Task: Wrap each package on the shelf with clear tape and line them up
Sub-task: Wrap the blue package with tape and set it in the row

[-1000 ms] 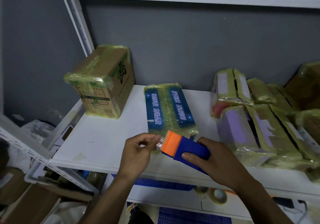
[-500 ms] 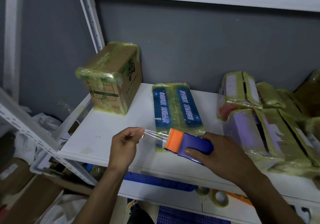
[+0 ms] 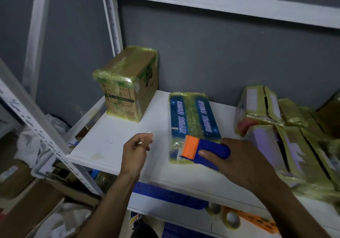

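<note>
At 10 o'clock on the white shelf [image 3: 119, 136], upright and tight against the corner post [image 3: 112, 26]: a cardboard box [image 3: 128, 85] wrapped in yellowish film. At 3 o'clock, a crowded pile of wrapped packages [image 3: 276, 127], leaning on one another and closing off that side. Between them, flat at the centre, the blue package [image 3: 193, 116], its near end under the tape dispenser [image 3: 202, 149]. Clasped round the dispenser's blue body: the right hand [image 3: 237, 160], orange head pointing toward 9 o'clock. At 8 o'clock from the package, over bare shelf: the left hand [image 3: 136, 149], fingertips pinched on an end of clear tape [image 3: 150, 133] seen only as a glint. Strand back to the dispenser too faint to trace. Below the front edge at 5 o'clock, tape rolls [image 3: 232, 219] and an orange object [image 3: 257, 219], partly cut off. Pile cropped by the right border. Open white surface between box and blue package, out to the front edge. Just beyond the 8 o'clock corner, a slanted perforated rail [image 3: 36, 123].
</note>
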Action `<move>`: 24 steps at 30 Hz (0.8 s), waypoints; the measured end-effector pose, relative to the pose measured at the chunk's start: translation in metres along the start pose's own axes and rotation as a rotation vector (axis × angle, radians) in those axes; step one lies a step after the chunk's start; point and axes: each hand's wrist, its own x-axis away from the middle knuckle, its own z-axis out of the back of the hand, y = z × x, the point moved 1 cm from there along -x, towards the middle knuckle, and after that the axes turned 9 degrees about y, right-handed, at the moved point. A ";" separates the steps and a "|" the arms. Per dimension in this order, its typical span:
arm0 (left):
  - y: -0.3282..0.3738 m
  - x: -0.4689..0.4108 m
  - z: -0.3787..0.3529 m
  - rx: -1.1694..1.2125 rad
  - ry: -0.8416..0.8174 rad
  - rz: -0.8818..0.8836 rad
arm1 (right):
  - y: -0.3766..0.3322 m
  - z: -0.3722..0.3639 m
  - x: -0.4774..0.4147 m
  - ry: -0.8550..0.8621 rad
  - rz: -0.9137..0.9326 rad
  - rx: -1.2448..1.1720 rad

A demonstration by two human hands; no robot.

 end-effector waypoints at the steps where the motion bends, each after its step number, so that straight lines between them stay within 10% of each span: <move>1: -0.005 0.000 0.001 0.003 0.010 0.023 | -0.002 -0.001 -0.001 0.006 0.004 0.025; 24: -0.033 -0.002 -0.054 -0.039 -0.161 0.270 | -0.025 -0.012 -0.045 -0.140 -0.020 0.453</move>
